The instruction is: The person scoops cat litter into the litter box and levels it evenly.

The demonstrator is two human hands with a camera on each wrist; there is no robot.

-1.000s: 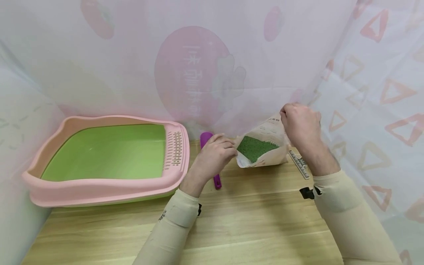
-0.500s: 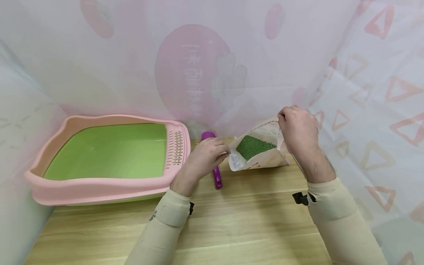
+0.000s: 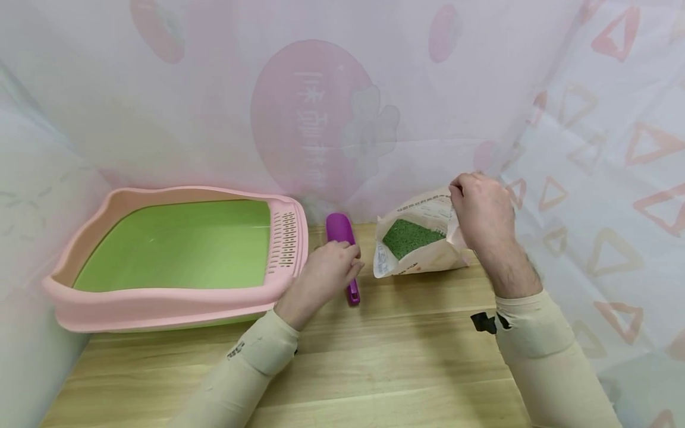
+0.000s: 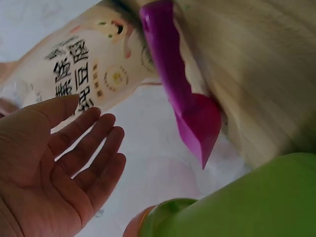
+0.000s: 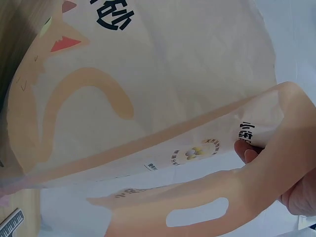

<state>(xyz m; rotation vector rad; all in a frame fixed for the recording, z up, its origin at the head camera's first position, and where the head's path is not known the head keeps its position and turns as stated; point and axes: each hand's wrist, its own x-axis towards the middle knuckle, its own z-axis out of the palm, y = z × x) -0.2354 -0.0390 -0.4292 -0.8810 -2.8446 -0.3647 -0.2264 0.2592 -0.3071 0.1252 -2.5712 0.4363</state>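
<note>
My right hand (image 3: pixel 484 208) grips the upper right edge of an opened paper bag (image 3: pixel 433 261). Green granules (image 3: pixel 411 239) show through the bag's mouth, which faces left. In the right wrist view, fingertips pinch the bag's folded top (image 5: pixel 256 123) near a cut-out handle. My left hand (image 3: pixel 323 270) hovers above a purple scoop (image 3: pixel 339 228), fingers loosely bent and holding nothing. From the left wrist, that palm (image 4: pixel 54 182) appears apart from both the scoop's handle (image 4: pixel 165 54) and the bag. In the head view the left hand hides the scoop's middle.
Left of the scoop stands a pink-rimmed litter box (image 3: pixel 171 300) with a green inside and a slotted panel on its right. Everything rests on a wooden table (image 3: pixel 374 362). Printed sheets (image 3: pixel 214 89) rise behind and at both sides. A grey ruler-like strip (image 5: pixel 11 222) lies by the bag.
My left hand has let go of the bag's left edge and moved left and down, over the scoop. The bag's mouth has widened; my right hand keeps hold of its edge.
</note>
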